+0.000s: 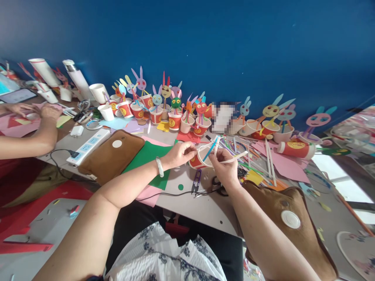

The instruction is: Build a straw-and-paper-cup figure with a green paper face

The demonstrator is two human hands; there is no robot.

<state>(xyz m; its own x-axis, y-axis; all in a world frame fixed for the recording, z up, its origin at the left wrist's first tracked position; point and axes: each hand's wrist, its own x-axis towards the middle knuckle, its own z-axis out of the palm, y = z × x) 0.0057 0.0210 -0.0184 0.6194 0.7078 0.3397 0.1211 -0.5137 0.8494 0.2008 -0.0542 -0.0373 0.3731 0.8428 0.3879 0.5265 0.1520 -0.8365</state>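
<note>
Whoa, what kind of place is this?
Probably a craft room: paper cups with bunny-eared faces, a green paper sheet and purple snips are on the table.

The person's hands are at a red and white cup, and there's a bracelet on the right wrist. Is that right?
Not quite. The head view shows the bracelet on the wrist of the left hand, not the right hand. Both are indeed at the red and white cup.
</note>
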